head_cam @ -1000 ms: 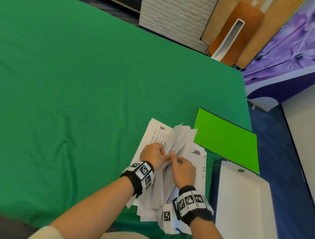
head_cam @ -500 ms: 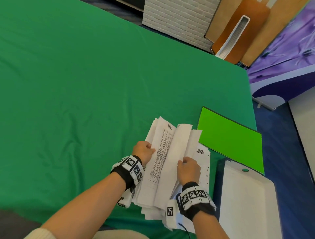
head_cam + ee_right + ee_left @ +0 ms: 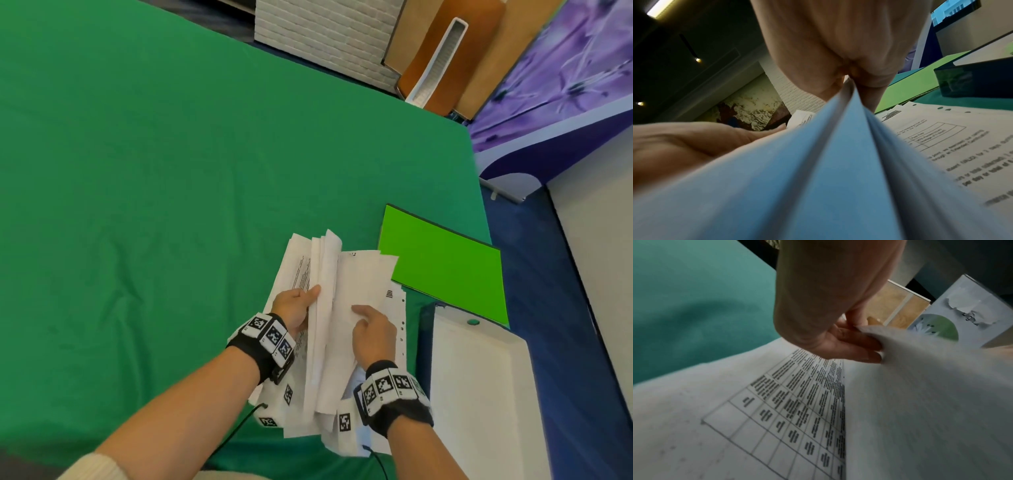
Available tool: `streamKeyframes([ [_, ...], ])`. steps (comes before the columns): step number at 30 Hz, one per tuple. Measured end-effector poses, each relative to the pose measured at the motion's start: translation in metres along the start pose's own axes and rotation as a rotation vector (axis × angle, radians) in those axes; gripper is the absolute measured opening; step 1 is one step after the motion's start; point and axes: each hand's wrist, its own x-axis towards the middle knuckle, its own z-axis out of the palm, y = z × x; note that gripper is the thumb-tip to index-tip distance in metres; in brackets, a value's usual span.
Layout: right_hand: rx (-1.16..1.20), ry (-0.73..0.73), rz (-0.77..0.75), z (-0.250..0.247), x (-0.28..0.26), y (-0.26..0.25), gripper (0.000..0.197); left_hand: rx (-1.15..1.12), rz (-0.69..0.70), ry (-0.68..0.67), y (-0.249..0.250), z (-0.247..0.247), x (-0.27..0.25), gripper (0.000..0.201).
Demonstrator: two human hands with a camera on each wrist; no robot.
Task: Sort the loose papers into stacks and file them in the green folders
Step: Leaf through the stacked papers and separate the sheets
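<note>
Both hands grip the loose papers [image 3: 329,329] at lower centre, left hand [image 3: 295,308] pinching one raised bundle, right hand [image 3: 371,334] another; thin, floppy, slippery sheets likely fan apart, so hold near an edge, green folder [image 3: 445,270] right of centre.

I see a green cloth [image 3: 171,171] covering the counter. Beyond its far edge stand a white brick-pattern panel [image 3: 325,31], wooden boards [image 3: 479,51] and a purple flowered panel [image 3: 565,68]. Blue floor [image 3: 548,308] runs along the right side.

Both hands, left hand [image 3: 297,306] and right hand [image 3: 371,334], grip loose papers [image 3: 356,284] beside a green folder [image 3: 445,270].
</note>
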Motion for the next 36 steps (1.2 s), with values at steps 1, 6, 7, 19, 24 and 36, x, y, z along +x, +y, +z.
streamKeyframes([
  [1, 0.024, 0.008, 0.01, -0.001, 0.002, 0.002, 0.034, -0.029, -0.014, 0.012, -0.001, 0.002, 0.001, 0.029],
  [6, 0.13, -0.009, 0.021, -0.006, 0.006, 0.0, 0.047, -0.007, 0.022, 0.048, -0.008, 0.01, 0.0, 0.024],
  [7, 0.111, -0.02, 0.017, -0.006, 0.005, 0.0, 0.047, 0.039, 0.046, 0.062, -0.01, 0.011, 0.0, 0.024],
  [19, 0.002, 0.075, 0.044, 0.001, 0.012, 0.013, 0.025, 0.197, 0.08, 0.095, 0.012, -0.025, 0.002, 0.029],
  [24, 0.087, 0.104, 0.071, 0.009, 0.006, 0.009, 0.036, 0.312, -0.014, -0.125, 0.016, -0.013, -0.017, 0.059],
  [36, 0.079, 0.08, -0.001, 0.007, 0.001, 0.007, 0.05, 1.226, 0.18, 0.345, 0.006, -0.03, 0.004, 0.044],
])
